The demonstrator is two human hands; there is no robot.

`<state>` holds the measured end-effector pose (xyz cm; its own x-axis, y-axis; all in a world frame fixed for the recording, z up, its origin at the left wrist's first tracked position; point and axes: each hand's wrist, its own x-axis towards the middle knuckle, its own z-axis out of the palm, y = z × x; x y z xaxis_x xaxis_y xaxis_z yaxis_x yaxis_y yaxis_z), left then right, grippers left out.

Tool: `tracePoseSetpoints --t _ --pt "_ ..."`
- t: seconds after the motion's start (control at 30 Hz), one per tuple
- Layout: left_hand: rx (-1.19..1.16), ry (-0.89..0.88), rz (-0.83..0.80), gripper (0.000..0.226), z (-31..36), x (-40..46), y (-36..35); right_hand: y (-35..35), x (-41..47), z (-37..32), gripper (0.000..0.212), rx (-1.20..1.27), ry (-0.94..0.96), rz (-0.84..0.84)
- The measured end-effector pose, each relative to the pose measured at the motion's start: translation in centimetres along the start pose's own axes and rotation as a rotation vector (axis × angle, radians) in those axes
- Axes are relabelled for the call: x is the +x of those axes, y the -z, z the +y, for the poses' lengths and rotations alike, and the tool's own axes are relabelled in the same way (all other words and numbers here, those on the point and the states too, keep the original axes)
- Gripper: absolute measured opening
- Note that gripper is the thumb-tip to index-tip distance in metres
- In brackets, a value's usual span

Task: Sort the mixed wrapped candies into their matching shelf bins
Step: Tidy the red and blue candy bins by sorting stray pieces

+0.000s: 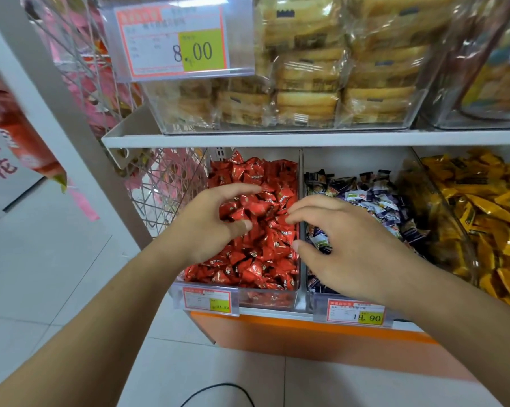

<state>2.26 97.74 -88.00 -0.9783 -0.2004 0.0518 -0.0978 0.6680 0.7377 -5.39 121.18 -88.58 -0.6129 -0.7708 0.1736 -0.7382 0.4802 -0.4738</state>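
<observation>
The left hand hovers over the red candies with fingers spread and loosely curved, thumb apart from the forefinger, holding nothing that shows. The right hand reaches across the clear divider, its fingertips over the red pile and its palm above the dark blue-and-white candies; its fingers are also loosely curved, and whether a piece sits under them cannot be told. The red bin looks uniformly red from here, so any stray wrapper is likely buried or hidden beneath the hands.

The likely slip is a broad rake: with fingers this wide, either hand could drag several red pieces along with one stray and spill them over the low front lip or across the divider into the neighbouring bin. The glossy wrappers probably slide easily, so a loose pinch may drop a piece onto the floor. The yellow candies lie further right, well apart from both hands.
</observation>
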Motion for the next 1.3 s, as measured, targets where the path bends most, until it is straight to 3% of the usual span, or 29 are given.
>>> tracePoseSetpoints --t 0.13,0.27,0.37,0.47,0.6,0.73,0.83,0.97,1.13,1.3 --pt "0.138 -0.011 -0.070 0.065 0.0 -0.6 0.2 0.1 0.0 0.0 0.034 0.007 -0.002 0.002" --pt "0.275 -0.098 -0.014 0.042 0.4 -1.6 0.6 0.2 0.0 -0.1 0.033 0.003 -0.006 0.001" --pt "0.220 -0.008 -0.244 0.027 1.4 -1.9 -0.7 0.1 0.0 -0.2 0.034 -0.004 -0.007 0.006" --pt "0.314 0.069 -0.418 0.047 0.7 -1.3 -1.9 0.1 0.0 -0.2 0.033 -0.003 -0.009 0.006" --pt "0.385 0.173 -0.447 0.083 -0.4 -0.1 -1.3 0.1 -0.1 0.1 0.033 -0.011 -0.005 0.009" --pt "0.275 0.215 -0.435 0.093 -1.7 0.6 -0.8 0.0 0.0 0.2 0.034 -0.011 -0.005 -0.001" --pt "0.322 0.229 -0.449 0.084 -1.6 0.7 -1.0 0.0 0.1 0.1 0.033 -0.016 -0.007 -0.002" --pt "0.389 0.210 -0.544 0.036 0.2 0.5 -1.5 -0.1 0.1 0.0 0.032 -0.019 -0.011 0.000" --pt "0.425 0.242 -0.586 0.046 1.1 0.9 -2.3 -0.1 0.0 -0.2 0.031 -0.005 -0.009 0.001" --pt "0.328 0.262 -0.515 0.062 0.5 0.7 -3.3 -0.1 0.1 -0.2 0.029 0.010 -0.007 0.013"
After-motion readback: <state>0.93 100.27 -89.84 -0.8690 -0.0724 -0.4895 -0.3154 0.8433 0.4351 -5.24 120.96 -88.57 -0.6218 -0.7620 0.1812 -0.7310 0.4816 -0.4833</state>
